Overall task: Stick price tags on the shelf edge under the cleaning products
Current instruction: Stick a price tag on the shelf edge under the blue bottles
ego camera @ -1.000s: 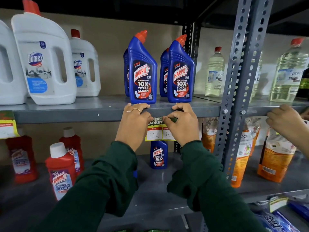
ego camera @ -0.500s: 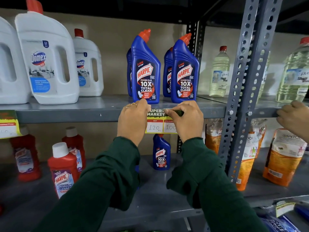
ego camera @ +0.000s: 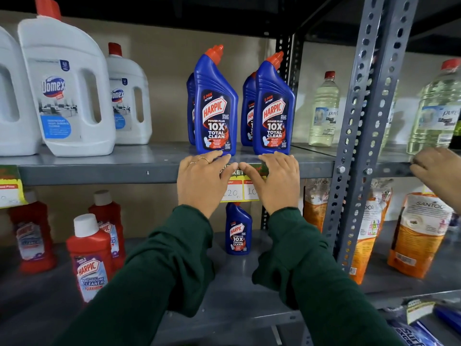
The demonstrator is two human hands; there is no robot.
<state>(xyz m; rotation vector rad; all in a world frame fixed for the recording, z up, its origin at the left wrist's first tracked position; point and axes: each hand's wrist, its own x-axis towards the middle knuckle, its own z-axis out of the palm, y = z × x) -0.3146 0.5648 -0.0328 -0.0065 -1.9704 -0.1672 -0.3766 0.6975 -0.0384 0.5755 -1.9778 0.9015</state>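
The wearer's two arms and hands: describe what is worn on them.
Both arms wear long, dark green sleeves of soft, loose fabric, ending at the wrists. The left hand is bare apart from two thin gold-coloured rings on its fingers. The right hand is bare, with no ring, watch or glove visible.

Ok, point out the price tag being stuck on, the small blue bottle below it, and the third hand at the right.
price tag (ego camera: 239, 191), head view, white price boxes between the hands.
small blue bottle (ego camera: 238, 232), head view, front label.
third hand (ego camera: 440, 174), head view, back of the hand.
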